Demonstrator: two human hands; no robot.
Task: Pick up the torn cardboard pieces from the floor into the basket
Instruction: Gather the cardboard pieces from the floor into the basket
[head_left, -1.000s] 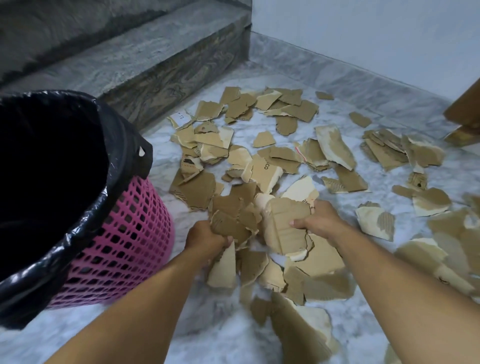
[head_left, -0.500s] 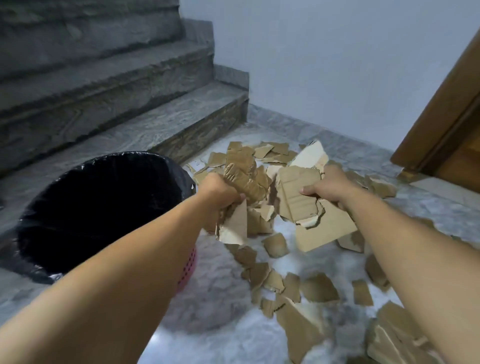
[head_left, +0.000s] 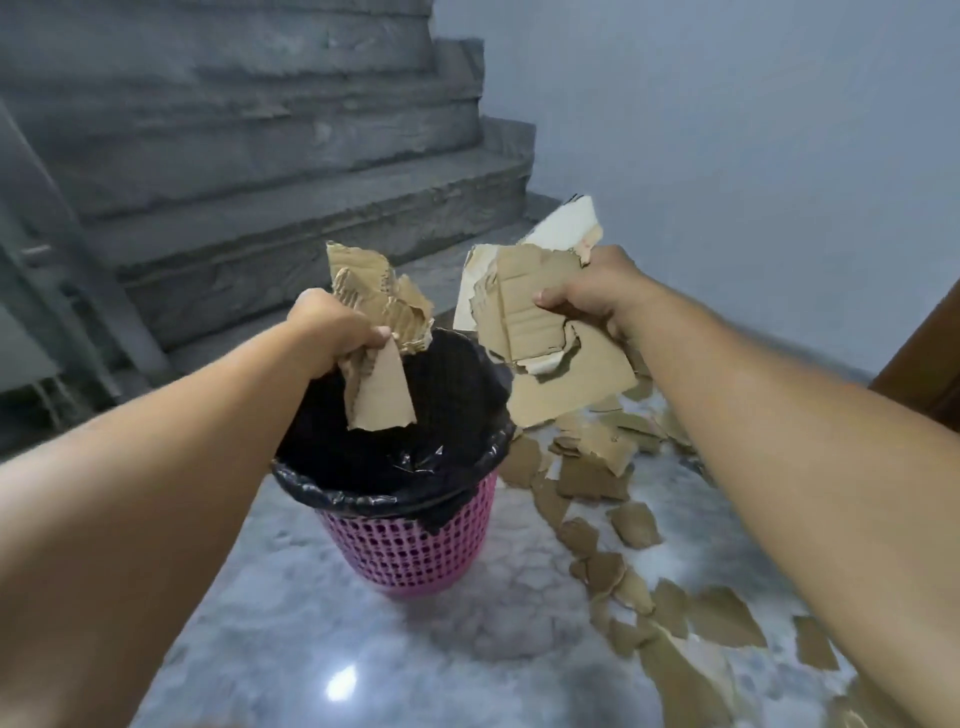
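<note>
A: Far left?
B: Grey stone stairs (head_left: 270, 171), rising up and back. Metal railing (head_left: 47, 249) at the frame edge, blurred.

A: Left hand?
B: Left hand (head_left: 332, 332) raised, grip fully closed on a small bunch of torn cardboard (head_left: 382, 332). Corrugated scraps sticking up above the fist, one pale wedge hanging below it. Held right over the basket opening, clear of the rim.

A: Basket?
B: Pink mesh basket (head_left: 410, 551) upright on the marble floor (head_left: 311, 649), lined with a black bag (head_left: 395, 499) folded over the rim. Inside too dark to read, contents not visible.

A: Right hand?
B: Right hand (head_left: 597, 296) at about the same height, grip clamped shut on a larger stack of cardboard sheets (head_left: 540, 338), thumb on the near face. Brown sheets in front, a white-faced one poking up behind. Stack sits just right of the basket rim, lower corner level with the bag edge, not over the opening.

A: Floor?
B: Loose cardboard pieces (head_left: 623, 530) scattered right of the basket, running from under the right hand down to the bottom right corner. Some overlapping, some single. Nearest ones lie just beside the basket, no contact visible.

A: Far right?
B: Plain pale wall (head_left: 753, 130), brown wooden door edge (head_left: 930, 374) at the frame border.
</note>
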